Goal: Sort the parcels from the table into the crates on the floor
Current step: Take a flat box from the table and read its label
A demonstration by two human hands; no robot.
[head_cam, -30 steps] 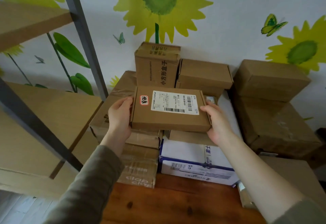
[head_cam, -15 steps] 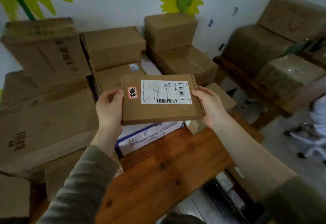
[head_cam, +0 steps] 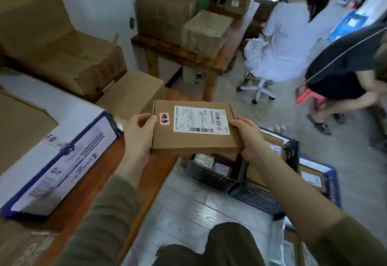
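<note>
- Head camera: my left hand (head_cam: 139,134) grips the left edge of a flat brown parcel (head_cam: 194,138), thumb on top beside its red-rimmed sticker. My right hand (head_cam: 249,138) grips the right edge, thumb on top near the white shipping label.
- The parcel is held level in the air, just off the edge of the wooden table (head_cam: 100,184) and above the crates on the floor (head_cam: 184,209).
- Directly beneath it, a black crate (head_cam: 213,176) holds small packets, white and reddish.
- To its right, a second black crate (head_cam: 292,154) holds brown cardboard parcels. A blue crate (head_cam: 333,180) farther right holds a brown parcel with a white label.
- On the table, a white box with blue trim (head_cam: 62,161) lies among brown cartons (head_cam: 69,60).
</note>
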